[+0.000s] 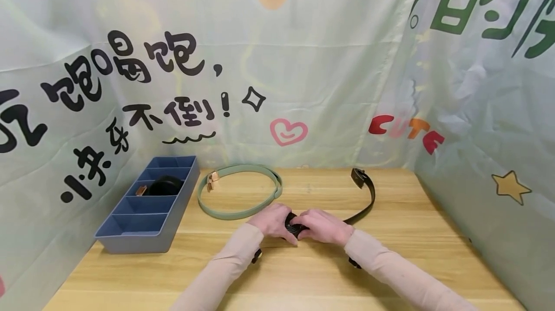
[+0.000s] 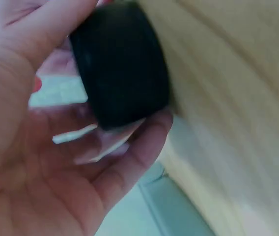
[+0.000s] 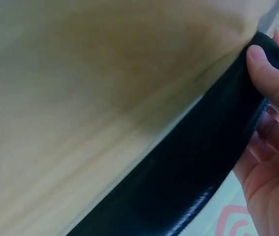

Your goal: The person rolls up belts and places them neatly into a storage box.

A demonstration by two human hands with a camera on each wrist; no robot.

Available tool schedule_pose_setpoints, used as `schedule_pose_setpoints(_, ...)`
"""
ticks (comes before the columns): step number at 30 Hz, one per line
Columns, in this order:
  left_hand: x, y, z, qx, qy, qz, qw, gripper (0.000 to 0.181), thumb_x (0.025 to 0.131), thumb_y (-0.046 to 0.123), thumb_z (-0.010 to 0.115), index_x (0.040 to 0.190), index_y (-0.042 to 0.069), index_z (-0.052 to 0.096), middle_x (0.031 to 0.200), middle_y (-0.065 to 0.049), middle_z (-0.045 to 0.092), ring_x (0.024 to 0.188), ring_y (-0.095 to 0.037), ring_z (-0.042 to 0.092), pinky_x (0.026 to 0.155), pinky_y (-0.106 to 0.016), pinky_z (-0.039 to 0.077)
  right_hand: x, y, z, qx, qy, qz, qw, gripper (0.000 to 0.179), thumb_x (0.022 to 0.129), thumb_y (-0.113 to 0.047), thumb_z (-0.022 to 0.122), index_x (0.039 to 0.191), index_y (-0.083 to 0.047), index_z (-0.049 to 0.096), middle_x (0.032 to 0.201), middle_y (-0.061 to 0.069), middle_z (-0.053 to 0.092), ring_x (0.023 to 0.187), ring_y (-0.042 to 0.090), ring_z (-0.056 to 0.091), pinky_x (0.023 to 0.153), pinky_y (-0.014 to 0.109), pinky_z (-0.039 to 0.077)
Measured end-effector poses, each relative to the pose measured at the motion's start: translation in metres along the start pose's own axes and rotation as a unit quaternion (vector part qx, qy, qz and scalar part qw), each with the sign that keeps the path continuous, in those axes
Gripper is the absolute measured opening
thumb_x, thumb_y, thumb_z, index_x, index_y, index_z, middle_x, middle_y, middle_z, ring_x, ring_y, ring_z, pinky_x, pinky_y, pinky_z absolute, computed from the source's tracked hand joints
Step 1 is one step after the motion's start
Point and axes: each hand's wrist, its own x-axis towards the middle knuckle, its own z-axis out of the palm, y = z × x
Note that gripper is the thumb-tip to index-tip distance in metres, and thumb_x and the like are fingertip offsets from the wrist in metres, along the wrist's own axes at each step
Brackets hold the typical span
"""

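Note:
A black belt (image 1: 372,195) lies partly rolled up on the wooden table, in front of the person. Its rolled part (image 1: 293,227) sits between both hands, its turns showing edge-on in the head view. The left hand (image 1: 274,219) grips this coil, with thumb and fingers around it; up close, the coil's smooth outer face (image 2: 122,66) fills the middle of the left wrist view. From the other side, the right hand (image 1: 325,226) pinches the strap (image 3: 193,142) beside the coil. The loose length curves away to the back right and ends at a dark buckle (image 1: 358,177).
A green belt (image 1: 236,215) with a rose-gold buckle (image 1: 212,180) lies looped behind the left hand. At the left stands a blue-grey divided box (image 1: 178,209); one compartment holds a coiled black belt (image 1: 165,186). Printed cloth (image 1: 329,84) hangs around the table's back and sides.

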Motion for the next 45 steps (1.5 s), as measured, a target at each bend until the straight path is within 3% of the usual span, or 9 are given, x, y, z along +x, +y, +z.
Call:
schedule_pose_setpoints(3,0.001,0.0,0.001,0.009,0.0,0.001,1.0,0.043,0.062,0.041,0.091,0.088,0.019,0.065,0.084,0.008,0.064,0.074,-0.006,0.054,0.07,-0.021,0.046,-0.002,0.003,0.0,0.014,-0.009,0.003,0.9999,0.029,0.086,-0.018,0.075,0.113,-0.016,0.067,0.095,-0.002,0.069,0.081,0.005,0.062,0.072,0.019,0.048)
schedule_pose_setpoints(10,0.002,-0.004,-0.002,-0.014,-0.033,0.047,0.9983,0.043,0.064,0.027,0.091,0.098,0.022,0.065,0.091,0.011,0.065,0.082,-0.005,0.056,0.077,-0.019,0.045,-0.005,0.009,-0.004,0.022,-0.028,-0.003,0.9994,0.04,0.085,-0.019,0.075,0.124,-0.016,0.064,0.105,0.001,0.067,0.09,0.01,0.062,0.079,0.025,0.05)
schedule_pose_setpoints(14,0.001,-0.001,-0.001,0.002,-0.013,0.021,0.9997,0.044,0.064,0.035,0.091,0.096,0.019,0.065,0.09,0.008,0.065,0.08,-0.006,0.057,0.075,-0.021,0.047,-0.004,0.005,-0.001,-0.004,-0.008,0.014,0.9999,0.032,0.084,-0.017,0.077,0.115,-0.019,0.068,0.095,-0.003,0.067,0.081,0.005,0.06,0.072,0.022,0.049)
schedule_pose_setpoints(17,0.0,0.003,0.004,0.043,0.016,-0.009,0.9989,0.049,0.062,0.053,0.088,0.089,0.02,0.064,0.084,0.008,0.064,0.074,-0.007,0.056,0.067,-0.025,0.048,-0.004,0.004,0.002,-0.014,0.002,0.015,0.9998,0.028,0.083,-0.016,0.078,0.109,-0.02,0.069,0.09,-0.006,0.067,0.077,0.003,0.059,0.069,0.021,0.048)
schedule_pose_setpoints(20,0.0,0.007,0.009,0.075,0.029,-0.024,0.9965,0.048,0.061,0.058,0.086,0.083,0.022,0.062,0.079,0.009,0.062,0.071,-0.009,0.055,0.061,-0.028,0.046,-0.004,0.005,0.004,-0.012,0.001,0.005,0.9999,0.026,0.084,-0.017,0.077,0.108,-0.02,0.069,0.089,-0.007,0.066,0.077,0.003,0.058,0.068,0.02,0.048)
schedule_pose_setpoints(26,0.002,0.002,0.006,0.043,0.008,0.013,0.999,0.04,0.063,0.038,0.09,0.09,0.024,0.063,0.086,0.011,0.062,0.077,-0.007,0.055,0.07,-0.024,0.045,-0.007,0.01,-0.004,0.035,-0.046,-0.002,0.9984,0.041,0.088,-0.016,0.073,0.127,-0.02,0.062,0.103,-0.003,0.067,0.086,0.004,0.059,0.074,0.021,0.048)
schedule_pose_setpoints(30,0.004,-0.003,0.005,0.016,-0.004,0.042,0.999,0.043,0.064,0.032,0.09,0.097,0.023,0.063,0.092,0.01,0.063,0.082,-0.005,0.055,0.076,-0.02,0.045,-0.007,0.009,-0.009,0.044,-0.048,0.003,0.9979,0.039,0.087,-0.013,0.073,0.125,-0.017,0.063,0.104,-0.001,0.07,0.088,0.006,0.062,0.076,0.022,0.049)
schedule_pose_setpoints(38,0.005,0.002,0.005,0.05,0.013,0.003,0.9986,0.045,0.064,0.053,0.086,0.088,0.021,0.064,0.083,0.009,0.062,0.073,-0.007,0.054,0.068,-0.024,0.046,-0.005,0.002,-0.007,0.027,-0.011,-0.004,0.9996,0.029,0.086,-0.007,0.073,0.114,-0.013,0.067,0.098,-0.002,0.072,0.081,0.006,0.062,0.072,0.02,0.048)
schedule_pose_setpoints(45,0.005,0.002,0.002,0.046,-0.006,0.043,0.998,0.04,0.065,0.039,0.089,0.091,0.024,0.063,0.087,0.01,0.062,0.078,-0.005,0.055,0.073,-0.021,0.045,-0.01,0.006,-0.011,0.035,-0.044,0.0,0.9984,0.041,0.086,-0.012,0.074,0.125,-0.015,0.062,0.106,0.001,0.066,0.088,0.011,0.06,0.077,0.024,0.049)
